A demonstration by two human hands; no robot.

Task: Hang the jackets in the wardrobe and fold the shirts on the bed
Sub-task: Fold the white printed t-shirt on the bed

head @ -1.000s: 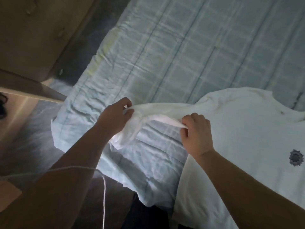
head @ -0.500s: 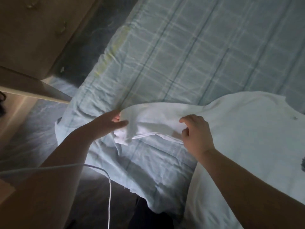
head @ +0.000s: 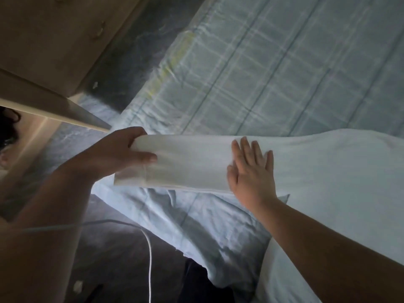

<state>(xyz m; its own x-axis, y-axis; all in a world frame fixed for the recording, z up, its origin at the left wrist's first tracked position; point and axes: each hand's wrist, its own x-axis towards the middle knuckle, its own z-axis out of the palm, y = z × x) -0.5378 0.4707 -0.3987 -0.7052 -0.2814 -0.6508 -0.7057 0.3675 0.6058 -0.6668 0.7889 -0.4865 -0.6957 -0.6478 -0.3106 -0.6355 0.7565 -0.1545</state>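
A white shirt (head: pixel 328 171) lies spread on the bed (head: pixel 251 73), reaching from the centre to the right edge of the view. Its sleeve (head: pixel 188 162) is stretched out flat toward the left. My left hand (head: pixel 118 154) grips the sleeve's cuff end, thumb on top and fingers underneath. My right hand (head: pixel 251 173) lies flat on the sleeve near the shoulder, fingers straight and spread, pressing the cloth down.
The bed has a pale blue checked sheet, rumpled at its near corner (head: pixel 196 226). A wooden wardrobe (head: pixel 43 40) with an open door edge (head: pixel 65 110) stands at the left. A thin white cord (head: pixel 149 259) hangs over the dark floor (head: pixel 109 248) below my arms.
My left hand has pulled the crumpled sleeve out straight to the left. My right hand let go of its pinch and now lies flat on the sleeve. The view moved closer.
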